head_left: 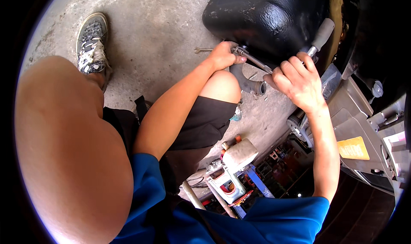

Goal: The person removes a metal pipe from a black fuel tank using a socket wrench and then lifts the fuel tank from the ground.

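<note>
My left hand [224, 56] is closed around the far end of a shiny socket extension bar [257, 62], against the lower edge of a large glossy black tank-like part [265, 17]. My right hand [297, 81] grips a ratchet wrench at the bar's other end, and its grey handle [323, 34] sticks up past my knuckles. Left of my left hand, the open end of a spanner [203, 50] shows; whether it is held or lies on the floor I cannot tell. The socket end is mostly hidden by my fingers. Below the bar is a curved dark hose [254, 86].
Rough concrete floor [158, 21] surrounds my shoe [93, 43]. Vehicle panels [359, 133], one with a yellow label, stand close to my right arm. Behind my knee is a blue-and-white stand-like machine [233, 180], beside a dark area of cluttered small parts [278, 162].
</note>
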`<control>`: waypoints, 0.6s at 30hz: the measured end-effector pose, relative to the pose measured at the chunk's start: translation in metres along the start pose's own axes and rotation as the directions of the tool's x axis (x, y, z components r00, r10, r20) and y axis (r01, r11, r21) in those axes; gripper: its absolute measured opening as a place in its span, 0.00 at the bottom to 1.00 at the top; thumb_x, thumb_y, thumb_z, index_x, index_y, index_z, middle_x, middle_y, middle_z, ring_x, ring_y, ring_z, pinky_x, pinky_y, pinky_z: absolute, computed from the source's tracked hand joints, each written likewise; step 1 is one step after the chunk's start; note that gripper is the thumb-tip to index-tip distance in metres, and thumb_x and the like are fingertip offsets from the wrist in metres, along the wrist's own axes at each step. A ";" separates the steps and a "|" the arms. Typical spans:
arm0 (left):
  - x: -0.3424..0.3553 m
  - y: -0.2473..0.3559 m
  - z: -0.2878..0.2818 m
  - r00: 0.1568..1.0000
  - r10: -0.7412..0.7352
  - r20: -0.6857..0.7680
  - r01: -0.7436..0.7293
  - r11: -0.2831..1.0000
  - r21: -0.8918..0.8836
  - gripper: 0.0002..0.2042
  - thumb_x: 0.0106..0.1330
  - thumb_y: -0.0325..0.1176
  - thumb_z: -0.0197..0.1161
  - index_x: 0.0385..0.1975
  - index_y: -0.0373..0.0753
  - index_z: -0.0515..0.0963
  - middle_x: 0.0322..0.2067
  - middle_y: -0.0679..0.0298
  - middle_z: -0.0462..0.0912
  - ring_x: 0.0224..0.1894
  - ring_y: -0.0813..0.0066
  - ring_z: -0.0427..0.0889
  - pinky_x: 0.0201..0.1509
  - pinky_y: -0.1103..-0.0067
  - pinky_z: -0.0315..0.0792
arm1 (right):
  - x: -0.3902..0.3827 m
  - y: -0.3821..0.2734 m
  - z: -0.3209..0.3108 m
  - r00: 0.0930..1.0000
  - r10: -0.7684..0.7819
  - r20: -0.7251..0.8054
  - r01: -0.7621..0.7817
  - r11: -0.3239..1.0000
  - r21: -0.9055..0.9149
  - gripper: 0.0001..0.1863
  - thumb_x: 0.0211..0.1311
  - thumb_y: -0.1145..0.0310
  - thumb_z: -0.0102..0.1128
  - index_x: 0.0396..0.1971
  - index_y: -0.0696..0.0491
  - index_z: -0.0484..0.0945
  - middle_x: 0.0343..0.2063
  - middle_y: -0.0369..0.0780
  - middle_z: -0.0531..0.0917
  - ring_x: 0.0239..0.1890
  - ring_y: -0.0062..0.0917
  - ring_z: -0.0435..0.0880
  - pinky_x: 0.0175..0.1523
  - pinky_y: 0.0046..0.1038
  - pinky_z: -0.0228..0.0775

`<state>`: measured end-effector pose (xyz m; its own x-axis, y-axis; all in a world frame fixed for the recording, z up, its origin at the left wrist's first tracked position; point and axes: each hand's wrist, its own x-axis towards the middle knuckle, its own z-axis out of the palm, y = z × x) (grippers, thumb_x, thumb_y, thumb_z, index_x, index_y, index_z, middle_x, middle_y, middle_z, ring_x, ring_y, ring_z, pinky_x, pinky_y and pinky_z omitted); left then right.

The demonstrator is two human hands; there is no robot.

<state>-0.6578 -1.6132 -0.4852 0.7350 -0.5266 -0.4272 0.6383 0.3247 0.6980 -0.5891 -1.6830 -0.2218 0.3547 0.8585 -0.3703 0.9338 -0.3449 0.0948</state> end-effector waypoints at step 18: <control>0.005 -0.007 0.005 0.993 -0.012 -0.118 0.010 1.000 -0.015 0.24 0.48 0.34 0.77 0.45 0.28 0.82 0.39 0.49 0.86 0.46 0.60 0.85 0.53 0.72 0.74 | 0.011 -0.026 0.018 0.910 0.397 -0.122 -0.395 0.918 0.041 0.17 0.50 0.68 0.68 0.13 0.47 0.65 0.11 0.32 0.66 0.15 0.26 0.68 0.26 0.30 0.55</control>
<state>-0.6598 -1.6224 -0.4890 0.7495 -0.4337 -0.5001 0.6488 0.3311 0.6851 -0.6108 -1.6714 -0.2445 0.6990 0.6904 -0.1866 0.7151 -0.6711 0.1956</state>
